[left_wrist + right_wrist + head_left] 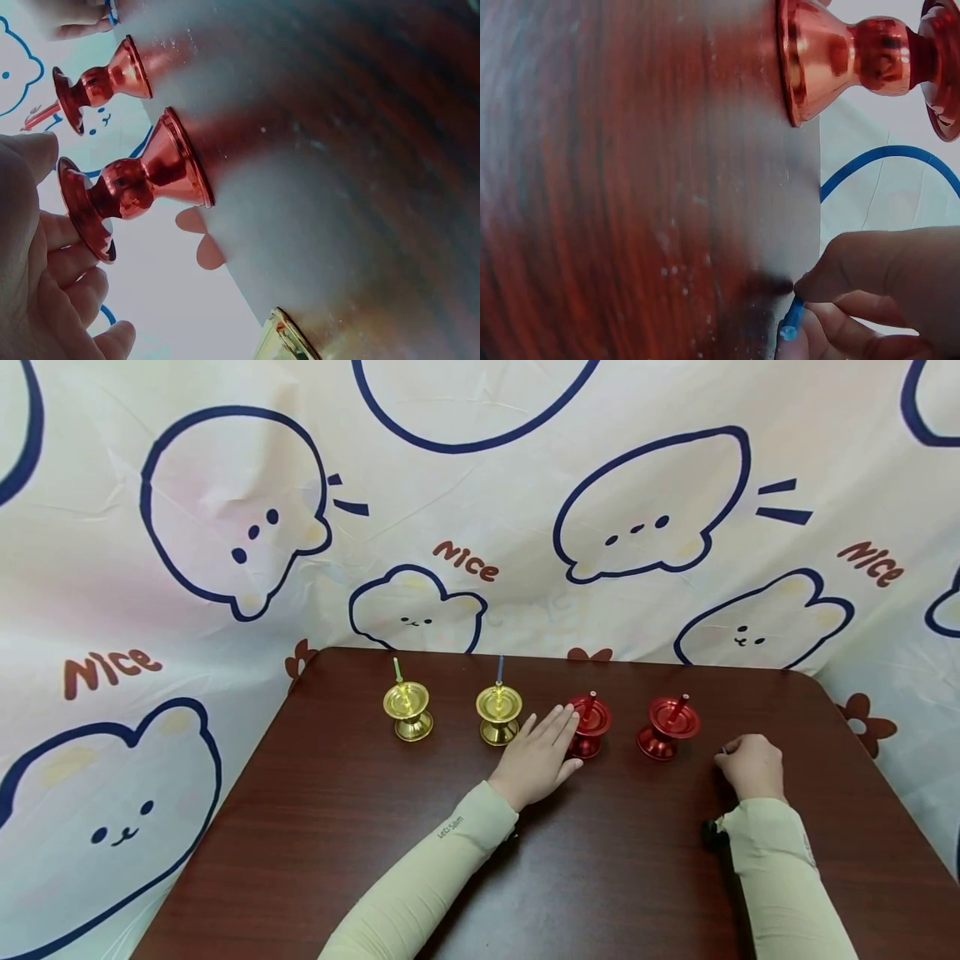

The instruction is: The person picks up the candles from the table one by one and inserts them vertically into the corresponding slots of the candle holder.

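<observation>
My left hand [534,762] lies against the left side of a red metal candle holder [592,717], fingers straight along its dish and thumb toward the front. Up close in the left wrist view, the holder [135,184] stands on its flared base with thumb and fingers either side of the dish. A red candle [592,700] rises from it. To the right, my right hand [752,767] is low over the table, pinching a thin blue candle [791,321] between thumb and fingers. Another red holder [663,731] with a red candle [680,706] stands between the hands.
Two gold candle holders stand to the left, one [412,724] with a green candle [397,670], the other [498,728] with a blue candle [500,670]. All stand on a brown wooden table [600,877], its back edge against a printed cloth [517,510].
</observation>
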`<state>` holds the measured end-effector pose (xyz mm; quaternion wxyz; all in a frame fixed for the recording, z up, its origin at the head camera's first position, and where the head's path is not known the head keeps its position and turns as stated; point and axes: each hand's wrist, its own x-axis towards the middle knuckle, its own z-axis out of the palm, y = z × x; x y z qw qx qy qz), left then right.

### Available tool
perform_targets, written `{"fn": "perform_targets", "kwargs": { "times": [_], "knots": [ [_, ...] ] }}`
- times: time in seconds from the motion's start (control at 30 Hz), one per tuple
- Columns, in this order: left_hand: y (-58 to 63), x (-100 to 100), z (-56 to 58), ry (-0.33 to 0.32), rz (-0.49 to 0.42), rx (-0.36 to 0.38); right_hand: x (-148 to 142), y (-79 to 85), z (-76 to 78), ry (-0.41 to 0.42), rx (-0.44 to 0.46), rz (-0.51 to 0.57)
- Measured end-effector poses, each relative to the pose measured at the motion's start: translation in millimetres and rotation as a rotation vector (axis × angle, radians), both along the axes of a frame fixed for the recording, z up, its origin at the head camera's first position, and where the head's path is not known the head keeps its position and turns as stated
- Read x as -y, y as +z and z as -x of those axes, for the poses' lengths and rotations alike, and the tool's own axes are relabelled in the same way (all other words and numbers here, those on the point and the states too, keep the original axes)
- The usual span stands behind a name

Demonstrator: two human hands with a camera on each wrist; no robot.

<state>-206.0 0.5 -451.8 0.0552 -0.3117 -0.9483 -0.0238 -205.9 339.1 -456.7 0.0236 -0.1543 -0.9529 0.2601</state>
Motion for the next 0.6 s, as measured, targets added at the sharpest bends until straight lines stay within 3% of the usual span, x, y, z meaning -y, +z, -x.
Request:
{"fn": "perform_targets", "kwargs": {
  "times": [0.4, 0.6],
  "knots": [
    [3.1, 1.3, -1.6, 0.008, -0.005, 0.008, -1.8, -0.3, -3.1, -0.045, 0.023, 0.187],
    [4.3, 1.3, -3.2, 0.002, -0.012, 0.012, -5.8, -4.5, -7.8, -0.044, 0.028, 0.436]
  ]
}}
